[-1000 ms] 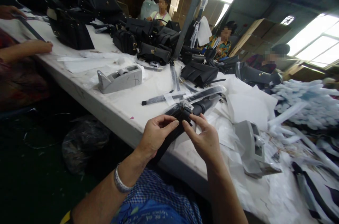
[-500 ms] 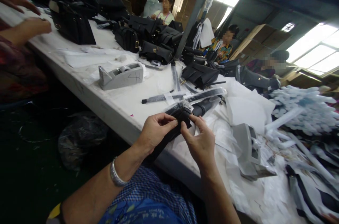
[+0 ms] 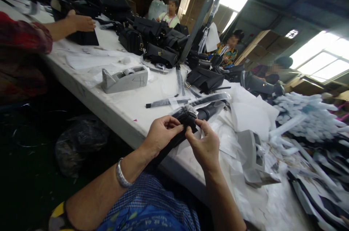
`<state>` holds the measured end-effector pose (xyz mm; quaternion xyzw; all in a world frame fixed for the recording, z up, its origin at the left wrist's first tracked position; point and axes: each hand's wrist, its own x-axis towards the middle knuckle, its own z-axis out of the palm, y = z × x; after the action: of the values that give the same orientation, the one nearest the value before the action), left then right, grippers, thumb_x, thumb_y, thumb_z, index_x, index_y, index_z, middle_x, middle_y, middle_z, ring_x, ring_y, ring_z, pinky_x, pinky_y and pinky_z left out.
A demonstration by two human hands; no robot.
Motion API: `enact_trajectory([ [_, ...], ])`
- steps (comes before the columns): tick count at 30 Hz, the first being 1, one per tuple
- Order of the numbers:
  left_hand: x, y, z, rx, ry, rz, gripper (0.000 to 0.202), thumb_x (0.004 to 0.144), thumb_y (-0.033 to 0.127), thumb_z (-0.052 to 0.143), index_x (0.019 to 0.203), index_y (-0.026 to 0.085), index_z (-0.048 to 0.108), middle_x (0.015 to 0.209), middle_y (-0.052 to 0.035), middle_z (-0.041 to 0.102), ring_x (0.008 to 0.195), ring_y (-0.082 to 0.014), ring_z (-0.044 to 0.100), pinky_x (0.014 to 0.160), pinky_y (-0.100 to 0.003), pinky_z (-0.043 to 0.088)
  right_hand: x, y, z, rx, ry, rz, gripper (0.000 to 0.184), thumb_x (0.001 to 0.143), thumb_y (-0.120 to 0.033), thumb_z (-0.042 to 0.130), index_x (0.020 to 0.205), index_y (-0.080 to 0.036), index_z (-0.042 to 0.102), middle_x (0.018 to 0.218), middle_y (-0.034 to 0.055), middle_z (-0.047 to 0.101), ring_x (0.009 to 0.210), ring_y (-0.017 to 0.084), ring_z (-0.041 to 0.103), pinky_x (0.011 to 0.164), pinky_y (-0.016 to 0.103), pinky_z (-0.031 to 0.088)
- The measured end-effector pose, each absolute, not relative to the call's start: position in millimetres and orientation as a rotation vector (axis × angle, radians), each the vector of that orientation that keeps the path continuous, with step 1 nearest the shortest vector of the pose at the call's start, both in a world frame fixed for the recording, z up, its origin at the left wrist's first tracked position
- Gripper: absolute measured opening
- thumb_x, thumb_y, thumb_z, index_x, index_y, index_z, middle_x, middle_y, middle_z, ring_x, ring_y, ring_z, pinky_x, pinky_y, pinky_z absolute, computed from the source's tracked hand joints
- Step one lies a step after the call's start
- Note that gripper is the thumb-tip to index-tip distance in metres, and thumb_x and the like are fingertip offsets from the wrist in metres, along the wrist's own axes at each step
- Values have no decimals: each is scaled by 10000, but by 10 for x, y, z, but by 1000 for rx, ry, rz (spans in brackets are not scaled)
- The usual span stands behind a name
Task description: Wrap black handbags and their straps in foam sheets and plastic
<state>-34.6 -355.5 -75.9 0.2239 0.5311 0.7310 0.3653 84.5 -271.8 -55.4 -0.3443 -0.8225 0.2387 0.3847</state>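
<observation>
"Since I can't see the table, what is being held, and where?"

"At the near middle, a black leather strap [image 3: 192,124] is held above the near edge of a long white table [image 3: 120,103]. The left hand [image 3: 165,132] pinches it narrowly between thumb and fingers. The right hand [image 3: 205,142] grips it from the other side, thumb and fingertips almost together. Crumpled clear plastic [image 3: 189,109] covers the part just beyond the fingers."

"Anything on the wrist?"

"A wide silver bracelet [image 3: 122,173] on the left one."

"What lies around the hands?"

"Just beyond them, a black strip in clear wrapping [image 3: 166,103] rests flat. To the left stands a gray tape dispenser [image 3: 129,81]; a second gray dispenser [image 3: 247,151] tilts at the right, among scraps of white wrapping. Farther right are white foam sheets [image 3: 249,111] and a heaped bundle of pale foam tubes [image 3: 307,116]."

"And the far side?"

"Black handbags crowd it, one with a gold buckle [image 3: 205,77] lying close to a slanting gray post [image 3: 200,20]. At the far left, a co-worker's hand [image 3: 83,23], flat with fingers extended, reaches from a red patterned sleeve [image 3: 27,36] in front of a black bag [image 3: 84,37]."
</observation>
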Motion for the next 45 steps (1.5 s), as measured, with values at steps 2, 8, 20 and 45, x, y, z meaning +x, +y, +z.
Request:
enact_trajectory([
  [2,-358,-3538,-755,598,1403,1877,278,645,356,846,729,148,682,672,-32,682,584,-121,591,548,-211,465,835,-2713,-549,-888,-2095,602,283,758,-352,662,986,-196,722,984,82,747,1033,312,663,1011,517,474],
  [8,-422,-3469,-771,693,1505,1893,219,667,315,826,734,162,683,697,-27,686,630,-129,599,586,-212,460,767,-2692,-559,-884,-2068,520,276,759,-345,663,982,-195,724,990,94,752,1140,336,632,1031,514,470],
  [20,-326,-3584,-872,1175,1913,1988,46,867,267,688,885,224,682,911,-26,687,888,-179,634,791,-270,489,809,-2628,-479,-697,-2178,521,163,819,-329,631,932,-224,682,906,58,749,916,257,700,1065,500,443],
  [45,-581,-3427,-919,1035,1628,1654,606,841,549,665,1325,194,578,1379,-113,608,1317,-288,524,1118,-404,412,1353,-2828,-1530,-745,-2190,1159,303,975,-440,482,961,-219,689,900,51,744,789,177,702,749,225,540],
])
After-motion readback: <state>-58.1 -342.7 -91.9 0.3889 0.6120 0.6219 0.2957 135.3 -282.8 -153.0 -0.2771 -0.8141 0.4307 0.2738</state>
